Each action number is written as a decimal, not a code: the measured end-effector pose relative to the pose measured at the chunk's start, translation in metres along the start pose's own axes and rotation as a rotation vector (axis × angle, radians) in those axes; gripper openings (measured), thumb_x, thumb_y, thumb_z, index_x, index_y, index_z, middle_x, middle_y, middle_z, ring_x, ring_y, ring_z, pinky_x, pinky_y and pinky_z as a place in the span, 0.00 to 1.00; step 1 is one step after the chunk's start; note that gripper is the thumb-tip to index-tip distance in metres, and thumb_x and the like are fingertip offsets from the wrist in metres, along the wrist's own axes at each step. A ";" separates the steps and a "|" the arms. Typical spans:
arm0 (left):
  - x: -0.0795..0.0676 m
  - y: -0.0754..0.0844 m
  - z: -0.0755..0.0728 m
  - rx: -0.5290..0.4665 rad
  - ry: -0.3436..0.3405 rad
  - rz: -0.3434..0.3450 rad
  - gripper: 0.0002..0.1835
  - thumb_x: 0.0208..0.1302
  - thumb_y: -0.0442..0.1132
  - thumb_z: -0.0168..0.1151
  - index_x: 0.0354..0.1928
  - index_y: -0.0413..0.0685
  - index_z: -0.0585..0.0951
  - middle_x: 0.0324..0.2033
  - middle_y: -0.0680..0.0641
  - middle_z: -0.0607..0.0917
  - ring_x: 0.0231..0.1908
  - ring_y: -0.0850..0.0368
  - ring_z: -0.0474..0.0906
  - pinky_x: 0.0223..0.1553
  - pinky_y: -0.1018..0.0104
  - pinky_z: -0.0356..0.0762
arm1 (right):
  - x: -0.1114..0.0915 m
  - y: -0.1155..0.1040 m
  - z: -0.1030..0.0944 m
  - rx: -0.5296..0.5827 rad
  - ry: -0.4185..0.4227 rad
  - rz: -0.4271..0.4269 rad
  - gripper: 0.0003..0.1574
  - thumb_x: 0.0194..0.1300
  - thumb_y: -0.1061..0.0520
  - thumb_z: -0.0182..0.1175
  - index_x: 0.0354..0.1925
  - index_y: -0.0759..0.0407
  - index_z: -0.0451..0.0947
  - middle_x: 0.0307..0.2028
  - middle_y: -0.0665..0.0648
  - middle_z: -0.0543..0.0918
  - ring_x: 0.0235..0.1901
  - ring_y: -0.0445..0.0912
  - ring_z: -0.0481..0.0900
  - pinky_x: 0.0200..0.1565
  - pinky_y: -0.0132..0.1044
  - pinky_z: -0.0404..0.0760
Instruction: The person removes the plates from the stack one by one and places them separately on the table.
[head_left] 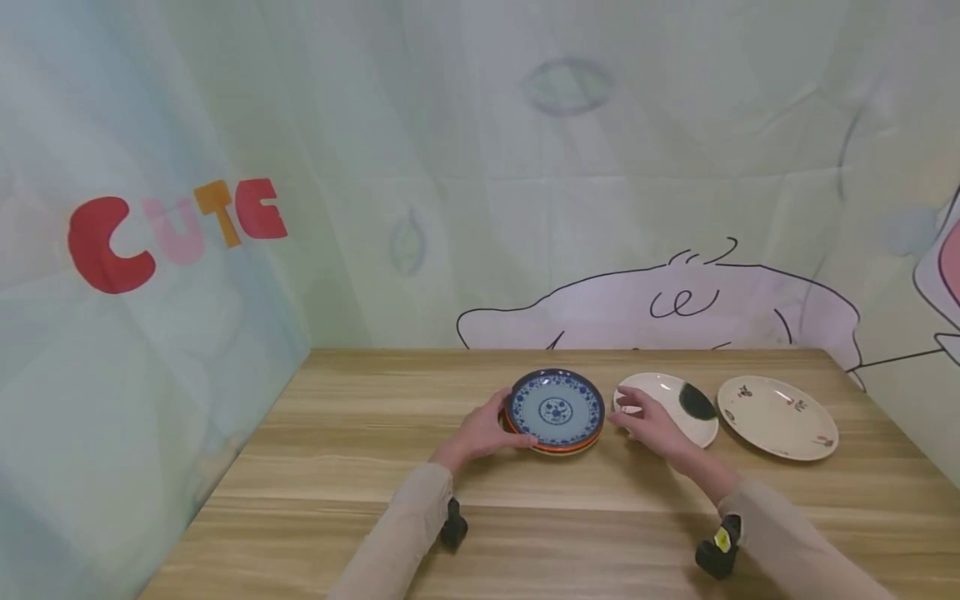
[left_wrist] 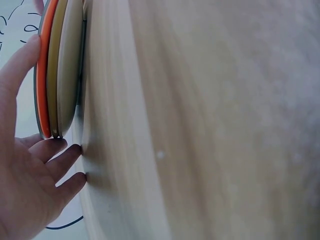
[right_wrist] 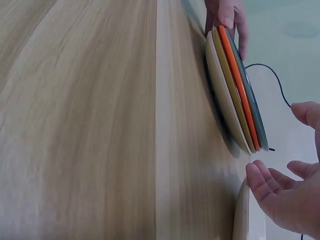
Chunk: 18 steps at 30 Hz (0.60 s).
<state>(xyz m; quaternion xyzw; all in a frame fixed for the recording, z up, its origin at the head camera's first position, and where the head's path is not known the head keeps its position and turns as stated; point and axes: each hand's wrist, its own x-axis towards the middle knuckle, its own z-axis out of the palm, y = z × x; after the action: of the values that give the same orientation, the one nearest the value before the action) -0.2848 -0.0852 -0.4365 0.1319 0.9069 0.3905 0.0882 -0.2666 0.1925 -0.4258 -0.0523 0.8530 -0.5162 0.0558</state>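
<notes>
A stack of plates (head_left: 555, 410) stands near the middle of the table, topped by a blue-patterned plate. From the side, in the right wrist view, an orange rim (right_wrist: 235, 70), a mustard one and a cream one show below it. My left hand (head_left: 480, 429) holds the stack's left edge, its thumb at the front of the rim and its fingers farther back. To the right of the stack, my right hand (head_left: 651, 423) is empty, fingers loosely bent and apart from the stack's rim. It partly hides a white plate with a dark green patch (head_left: 697, 402).
An oval cream plate with small flower prints (head_left: 780, 417) lies at the right, beside the white plate. The wooden table (head_left: 360, 417) ends at a printed cloth backdrop (head_left: 420, 167) at the back and left.
</notes>
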 end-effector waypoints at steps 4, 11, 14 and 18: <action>0.000 0.001 0.000 0.007 0.001 -0.001 0.54 0.41 0.58 0.70 0.67 0.45 0.55 0.62 0.40 0.66 0.61 0.44 0.62 0.60 0.48 0.61 | 0.004 -0.002 0.007 0.005 0.004 0.001 0.43 0.61 0.52 0.58 0.65 0.71 0.51 0.59 0.73 0.63 0.51 0.59 0.70 0.42 0.40 0.79; 0.001 0.000 0.001 0.006 0.003 0.000 0.54 0.41 0.59 0.70 0.67 0.45 0.55 0.62 0.40 0.65 0.61 0.44 0.62 0.60 0.48 0.61 | 0.008 -0.006 0.019 0.024 0.027 0.023 0.43 0.59 0.55 0.60 0.64 0.72 0.52 0.59 0.73 0.63 0.49 0.58 0.73 0.34 0.38 0.81; 0.000 0.001 0.000 0.002 0.001 0.003 0.54 0.41 0.58 0.71 0.67 0.45 0.55 0.62 0.40 0.66 0.61 0.44 0.62 0.60 0.49 0.61 | 0.009 -0.005 0.023 0.032 0.042 0.030 0.43 0.58 0.57 0.60 0.64 0.72 0.52 0.58 0.73 0.64 0.46 0.57 0.74 0.32 0.38 0.81; 0.000 0.002 0.000 -0.003 0.003 0.000 0.54 0.41 0.58 0.71 0.67 0.44 0.55 0.62 0.39 0.66 0.61 0.44 0.62 0.60 0.48 0.61 | 0.011 -0.002 0.025 0.032 0.055 0.029 0.42 0.58 0.59 0.60 0.64 0.72 0.53 0.57 0.73 0.65 0.43 0.53 0.75 0.29 0.37 0.81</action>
<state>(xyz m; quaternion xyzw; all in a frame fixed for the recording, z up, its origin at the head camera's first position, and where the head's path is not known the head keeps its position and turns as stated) -0.2841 -0.0841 -0.4355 0.1310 0.9065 0.3918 0.0869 -0.2741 0.1684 -0.4359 -0.0248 0.8466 -0.5300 0.0407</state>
